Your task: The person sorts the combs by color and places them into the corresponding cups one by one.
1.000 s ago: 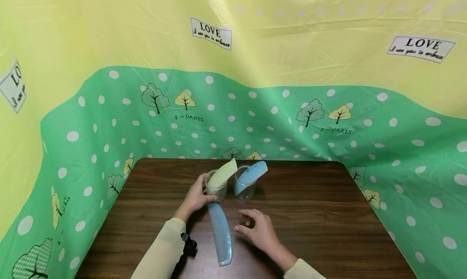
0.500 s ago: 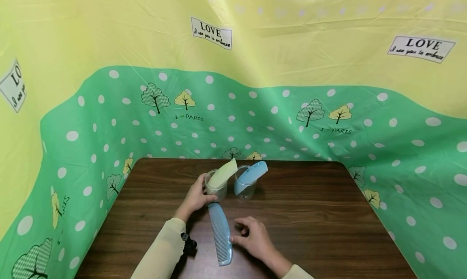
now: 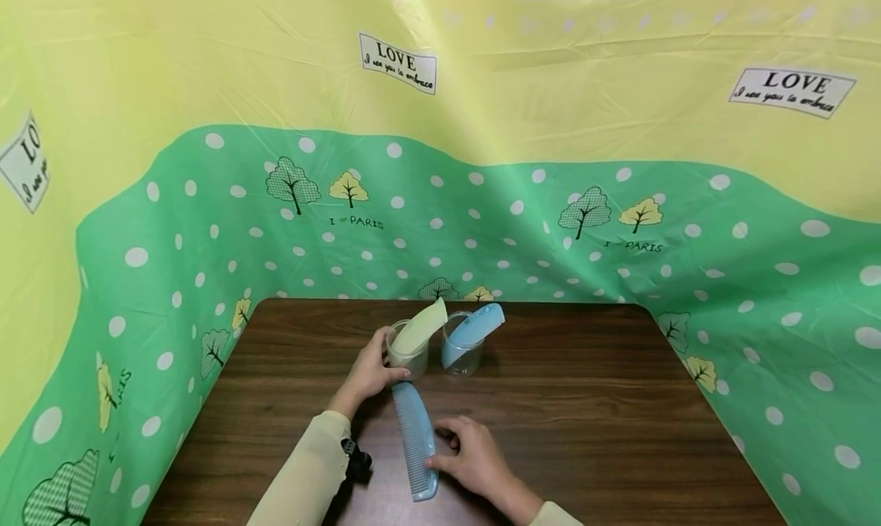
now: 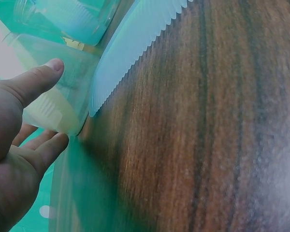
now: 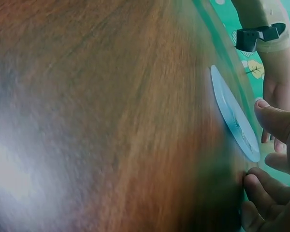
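Observation:
My left hand (image 3: 368, 369) grips a clear plastic cup (image 3: 415, 366) from its left side, thumb in front. A pale green comb (image 3: 421, 328) leans inside that cup, its upper end sticking out past the rim. On the table in front lies a larger blue comb (image 3: 421, 434), teeth to the left, one end close by the cup. My right hand (image 3: 475, 457) is at this comb's right side with loosely bent fingers; its thumb (image 3: 437, 462) overlaps the comb's back near the front end. In the right wrist view the flat comb (image 5: 234, 116) lies beside my thumb and fingers.
A second clear cup (image 3: 463, 365), holding another blue comb (image 3: 479, 324), stands just right of the gripped one. Dark wood-grain table (image 3: 606, 404) surrounds them. A green and yellow printed cloth (image 3: 509, 228) hangs along the back and sides. My left wrist carries a black camera (image 3: 358, 463).
My right hand has moved left and toward the front, bringing its thumb over the blue comb's edge. The left hand, both cups and all the combs have stayed put.

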A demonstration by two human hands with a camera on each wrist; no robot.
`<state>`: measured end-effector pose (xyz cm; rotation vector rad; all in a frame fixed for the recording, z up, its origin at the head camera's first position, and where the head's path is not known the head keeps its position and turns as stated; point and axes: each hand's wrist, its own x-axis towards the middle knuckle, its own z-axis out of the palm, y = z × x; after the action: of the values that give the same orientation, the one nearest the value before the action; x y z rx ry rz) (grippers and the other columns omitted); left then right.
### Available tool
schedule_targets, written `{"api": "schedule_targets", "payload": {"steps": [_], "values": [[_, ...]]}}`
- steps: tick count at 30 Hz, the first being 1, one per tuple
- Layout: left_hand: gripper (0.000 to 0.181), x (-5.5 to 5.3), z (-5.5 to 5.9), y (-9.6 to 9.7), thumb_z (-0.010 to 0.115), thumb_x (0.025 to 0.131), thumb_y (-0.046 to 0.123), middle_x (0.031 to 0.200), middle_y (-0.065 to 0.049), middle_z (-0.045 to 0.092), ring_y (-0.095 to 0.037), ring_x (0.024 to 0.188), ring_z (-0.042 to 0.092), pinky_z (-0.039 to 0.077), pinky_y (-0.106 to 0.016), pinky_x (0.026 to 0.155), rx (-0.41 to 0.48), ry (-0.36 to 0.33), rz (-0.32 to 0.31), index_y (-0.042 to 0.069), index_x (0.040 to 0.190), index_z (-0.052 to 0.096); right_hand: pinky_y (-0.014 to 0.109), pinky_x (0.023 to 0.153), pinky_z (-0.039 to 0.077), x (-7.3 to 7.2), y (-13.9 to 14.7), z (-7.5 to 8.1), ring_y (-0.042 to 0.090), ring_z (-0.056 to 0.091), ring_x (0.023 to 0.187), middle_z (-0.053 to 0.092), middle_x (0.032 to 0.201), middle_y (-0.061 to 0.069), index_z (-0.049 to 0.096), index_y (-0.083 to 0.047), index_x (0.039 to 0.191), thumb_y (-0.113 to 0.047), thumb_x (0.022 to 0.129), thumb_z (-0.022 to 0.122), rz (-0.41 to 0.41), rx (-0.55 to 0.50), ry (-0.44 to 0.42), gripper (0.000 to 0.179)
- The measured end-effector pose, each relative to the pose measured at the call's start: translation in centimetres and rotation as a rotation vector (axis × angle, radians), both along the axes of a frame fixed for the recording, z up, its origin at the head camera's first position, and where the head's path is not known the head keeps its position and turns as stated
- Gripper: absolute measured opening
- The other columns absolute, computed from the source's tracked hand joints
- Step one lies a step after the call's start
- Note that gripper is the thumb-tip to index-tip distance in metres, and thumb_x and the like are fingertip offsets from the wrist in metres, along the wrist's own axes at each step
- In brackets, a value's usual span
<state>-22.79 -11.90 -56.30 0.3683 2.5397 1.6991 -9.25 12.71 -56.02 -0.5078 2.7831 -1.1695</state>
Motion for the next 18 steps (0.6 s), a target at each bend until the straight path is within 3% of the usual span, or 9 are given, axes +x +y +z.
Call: {"api": "schedule_targets", "payload": {"steps": [4, 10, 15, 18], "values": [[0.093, -0.1, 0.0, 0.0, 0.088, 0.080, 0.005, 0.160, -0.021, 0.037, -0.038, 0.145, 0.043, 0.047, -0.052, 0.112, 0.002, 0.002, -0.003, 0.006, 0.155, 0.033, 0.025, 0.072, 0.054, 0.2, -0.4, 0.0, 0.011, 0.062, 0.089, 0.069, 0.110, 0.001, 0.072, -0.010, 0.125, -0.046, 0.075, 0.090, -0.014, 0.054, -0.006, 0.064], [0.093, -0.1, 0.1, 0.0, 0.088, 0.080, 0.004, 0.161, -0.021, 0.037, -0.038, 0.146, 0.041, 0.046, -0.052, 0.113, 0.007, -0.002, -0.002, 0.005, 0.155, 0.033, 0.039, 0.086, 0.057, 0.6, -0.9, -0.3, 0.017, 0.064, 0.102, 0.065, 0.113, -0.003, 0.069, -0.012, 0.129, -0.053, 0.071, 0.091, -0.028, 0.159, 0.036, 0.074], [0.092, -0.1, 0.0, 0.2, 0.087, 0.080, 0.002, 0.160, -0.022, 0.037, -0.040, 0.146, 0.041, 0.045, -0.055, 0.113, 0.025, 0.002, 0.008, 0.004, 0.154, 0.035, 0.041, 0.084, 0.055, 0.8, -1.3, -0.6, 0.017, 0.060, 0.099, 0.059, 0.107, -0.005, 0.067, -0.013, 0.133, -0.057, 0.068, 0.091, -0.015, 0.244, 0.061, 0.082], [0.092, 0.0, 0.1, 0.1, 0.087, 0.080, 0.002, 0.160, -0.023, 0.037, -0.041, 0.146, 0.041, 0.046, -0.055, 0.112, 0.023, 0.004, 0.006, 0.004, 0.155, 0.034, 0.040, 0.084, 0.054, 0.9, -1.2, -0.5, 0.017, 0.059, 0.099, 0.059, 0.108, -0.004, 0.066, -0.011, 0.135, -0.053, 0.068, 0.092, -0.007, 0.237, 0.069, 0.083]]}}
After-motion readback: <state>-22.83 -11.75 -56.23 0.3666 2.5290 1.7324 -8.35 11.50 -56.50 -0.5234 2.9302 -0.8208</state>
